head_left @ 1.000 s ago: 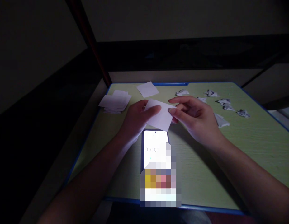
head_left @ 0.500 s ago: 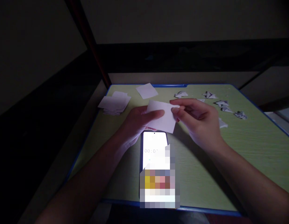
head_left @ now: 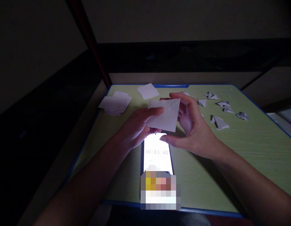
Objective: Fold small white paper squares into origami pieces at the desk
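A square sheet of white paper point(head_left: 167, 117) is held up above the table, a faint diagonal crease at its upper right corner. My left hand point(head_left: 140, 124) pinches its left side, thumb on top and fingers beneath. Around the paper's right side is my right hand point(head_left: 192, 122), thumb and fingers spread wide apart. Some of its fingers pass behind the sheet, so I cannot tell whether they touch it. Below both hands lies a lit phone point(head_left: 156, 152) showing a timer at 00:03:40, its lower part blurred out.
The pale green table point(head_left: 241, 163) has a blue rim. A stack of white paper point(head_left: 116, 103) lies at the back left, with a single sheet point(head_left: 147, 91) beside it. Several small folded paper pieces point(head_left: 219, 121) are scattered at the right. Dark walls stand behind.
My right hand has let its pinch on the paper's right corner go and opened, its thumb moving down and towards me. My left hand keeps its hold; the paper has turned slightly.
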`<state>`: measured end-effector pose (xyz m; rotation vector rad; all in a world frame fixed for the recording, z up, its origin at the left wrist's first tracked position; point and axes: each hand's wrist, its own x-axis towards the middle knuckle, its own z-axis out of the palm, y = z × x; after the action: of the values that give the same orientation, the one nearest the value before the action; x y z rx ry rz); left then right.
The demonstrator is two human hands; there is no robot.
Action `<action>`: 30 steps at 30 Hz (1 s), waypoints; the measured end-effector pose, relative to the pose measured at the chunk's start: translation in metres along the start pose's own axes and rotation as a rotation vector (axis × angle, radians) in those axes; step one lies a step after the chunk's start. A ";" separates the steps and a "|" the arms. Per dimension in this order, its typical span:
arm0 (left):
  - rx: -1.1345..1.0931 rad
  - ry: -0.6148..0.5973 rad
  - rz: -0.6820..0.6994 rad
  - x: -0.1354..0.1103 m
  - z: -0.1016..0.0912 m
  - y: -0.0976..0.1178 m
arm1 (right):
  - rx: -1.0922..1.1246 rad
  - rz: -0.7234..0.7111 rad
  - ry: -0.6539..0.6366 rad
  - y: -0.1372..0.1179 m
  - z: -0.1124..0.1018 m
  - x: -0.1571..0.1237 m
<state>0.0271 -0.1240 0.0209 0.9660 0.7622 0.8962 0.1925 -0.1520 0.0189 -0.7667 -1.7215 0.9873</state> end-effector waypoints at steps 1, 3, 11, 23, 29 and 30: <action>-0.022 0.007 -0.008 0.000 0.001 0.000 | 0.006 -0.003 0.000 0.000 0.000 0.000; -0.059 0.019 -0.021 -0.001 0.003 0.001 | 0.015 -0.019 -0.004 0.000 0.001 0.000; -0.181 -0.082 -0.057 -0.005 0.007 0.000 | -0.016 -0.044 0.025 0.003 0.001 0.001; -0.083 0.028 -0.054 -0.003 0.005 -0.001 | -0.074 -0.017 0.004 0.006 0.000 -0.001; -0.154 -0.037 -0.023 -0.001 0.006 0.000 | -0.086 -0.038 0.060 0.007 0.001 0.001; -0.156 -0.039 -0.018 -0.001 0.006 -0.001 | -0.090 -0.039 0.061 0.007 0.001 0.001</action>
<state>0.0320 -0.1267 0.0227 0.8356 0.6569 0.9046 0.1920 -0.1481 0.0133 -0.8102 -1.7309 0.8561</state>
